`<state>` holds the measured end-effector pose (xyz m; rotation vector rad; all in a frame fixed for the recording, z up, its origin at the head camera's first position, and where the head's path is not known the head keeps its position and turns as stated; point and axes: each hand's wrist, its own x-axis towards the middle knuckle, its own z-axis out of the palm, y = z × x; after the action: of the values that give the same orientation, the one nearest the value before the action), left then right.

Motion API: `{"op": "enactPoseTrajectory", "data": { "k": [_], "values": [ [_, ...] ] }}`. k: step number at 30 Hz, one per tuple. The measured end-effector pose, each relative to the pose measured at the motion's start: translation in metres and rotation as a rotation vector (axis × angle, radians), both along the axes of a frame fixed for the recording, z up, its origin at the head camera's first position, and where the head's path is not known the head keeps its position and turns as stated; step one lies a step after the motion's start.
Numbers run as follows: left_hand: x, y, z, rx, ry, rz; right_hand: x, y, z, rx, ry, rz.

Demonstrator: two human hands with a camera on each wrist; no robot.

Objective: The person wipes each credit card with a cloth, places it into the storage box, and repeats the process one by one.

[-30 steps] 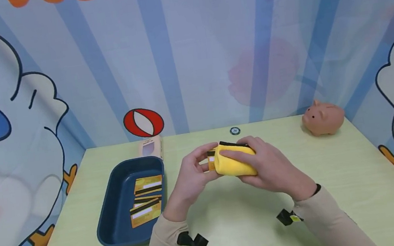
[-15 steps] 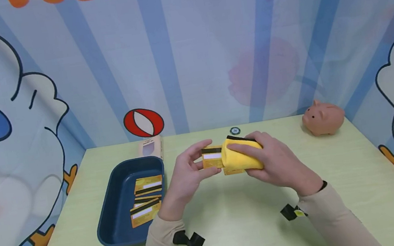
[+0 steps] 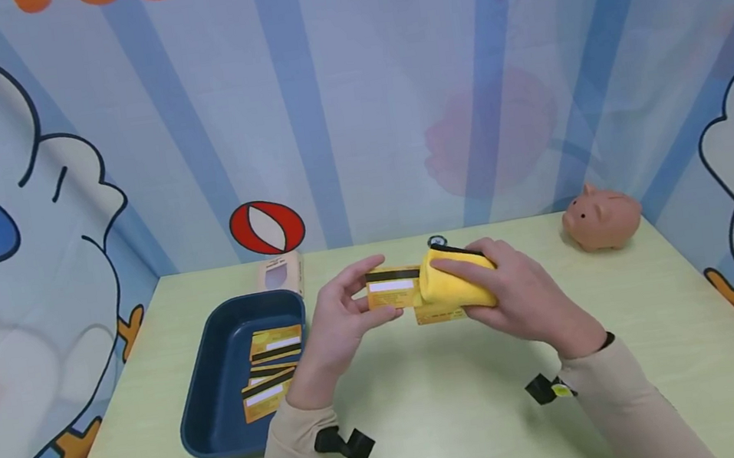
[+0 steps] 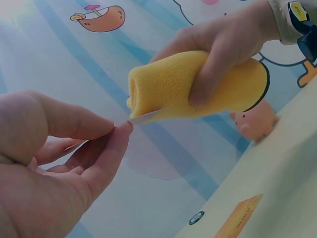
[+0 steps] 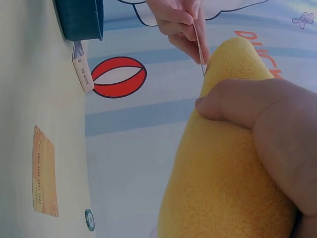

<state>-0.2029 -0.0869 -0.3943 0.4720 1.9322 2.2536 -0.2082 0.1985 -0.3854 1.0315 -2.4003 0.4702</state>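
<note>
Between thumb and fingers my left hand [image 3: 339, 314] pinches a gold bank card [image 3: 394, 287] with a black stripe and white strip. My right hand [image 3: 517, 290] grips a folded, fuzzy yellow cloth [image 3: 460, 278] with black edging, fingers wrapped around it. The card's right end meets the cloth's left end; in the left wrist view the card [image 4: 146, 117] is edge-on against the cloth [image 4: 168, 79]. Another gold card [image 5: 45, 171] lies flat on the table, partly covered by the cloth in the head view. Several gold cards [image 3: 270, 395] lie in a dark blue tray [image 3: 205, 405] at left.
A small pale box [image 3: 281, 273] stands behind the tray. At the table's back edge lies a round chip [image 3: 437, 240]. A pink piggy bank [image 3: 602, 217] stands at the back right, before a printed curtain [image 3: 365, 105].
The cloth has moved right and slightly up in my right hand. My left hand has shifted left, and more of its card shows. The card on the table has come into sight.
</note>
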Motion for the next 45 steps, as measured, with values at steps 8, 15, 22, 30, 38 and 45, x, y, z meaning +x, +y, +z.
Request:
{"op": "enactPoseTrajectory", "data": {
  "k": [8,15,22,30,38,45],
  "values": [
    [0.000,-0.001,-0.001,-0.009,-0.020,0.018,-0.002,0.002,0.000,-0.010,0.022,-0.002],
    [0.000,0.002,-0.002,-0.057,-0.059,0.080,-0.001,0.004,0.001,-0.020,0.032,-0.022],
    [-0.001,0.001,0.000,-0.097,-0.086,0.143,-0.001,0.007,0.001,-0.041,0.035,-0.024],
    [0.000,-0.016,0.004,-0.129,-0.102,0.118,-0.002,0.007,0.002,-0.043,0.018,-0.033],
    [0.007,-0.045,0.017,-0.206,-0.083,0.081,0.000,0.006,0.002,-0.040,0.005,-0.035],
    [0.011,-0.074,0.026,-0.311,-0.099,0.126,-0.002,0.005,0.000,-0.041,0.004,-0.026]
  ]
}}
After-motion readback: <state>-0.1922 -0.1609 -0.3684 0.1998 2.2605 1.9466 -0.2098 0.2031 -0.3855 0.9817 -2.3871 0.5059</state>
